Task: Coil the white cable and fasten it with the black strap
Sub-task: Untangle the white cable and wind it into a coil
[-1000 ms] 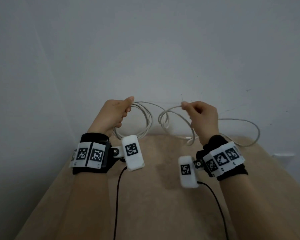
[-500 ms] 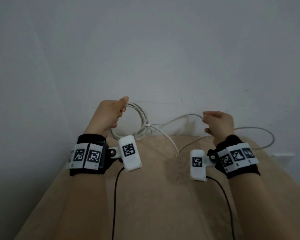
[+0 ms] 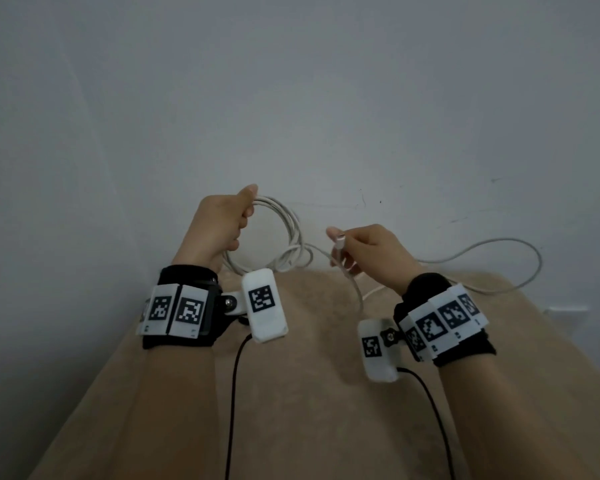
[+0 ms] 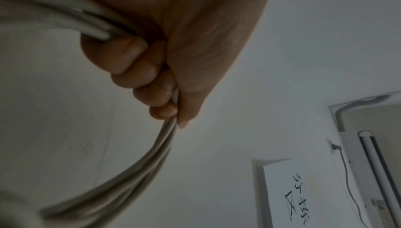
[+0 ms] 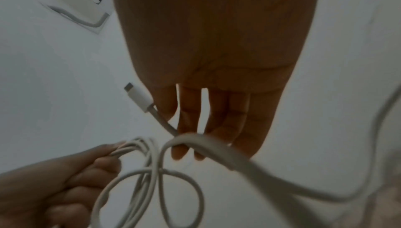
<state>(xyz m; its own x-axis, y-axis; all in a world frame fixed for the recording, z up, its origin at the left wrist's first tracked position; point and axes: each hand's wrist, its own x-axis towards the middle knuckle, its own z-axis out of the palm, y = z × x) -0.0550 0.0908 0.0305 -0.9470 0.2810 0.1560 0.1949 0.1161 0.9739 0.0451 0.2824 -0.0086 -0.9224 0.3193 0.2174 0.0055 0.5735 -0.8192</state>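
Holding: the left hand [image 3: 222, 223] is closed round several gathered loops of the white cable [image 3: 284, 233], fingers curled over the strands and thumb on top.
Right hand: the right hand [image 3: 371, 254] keeps the cable's plug end [image 3: 340, 241] near its fingertips with the fingers only partly bent; the thumb is hidden in the wrist view, so whether this is a real pinch cannot be told.
Coil: the loops hang between the two hands, above the far edge of the beige surface [image 3: 309, 393] (their lower parts sit behind the left wrist camera).
Loose run: one length sweeps out to the right past the right wrist and curves back onto the beige surface.
Blur: the strand crossing the right wrist view is smeared, so its path there is hard to follow.
Strap: no black strap can be made out in any view.
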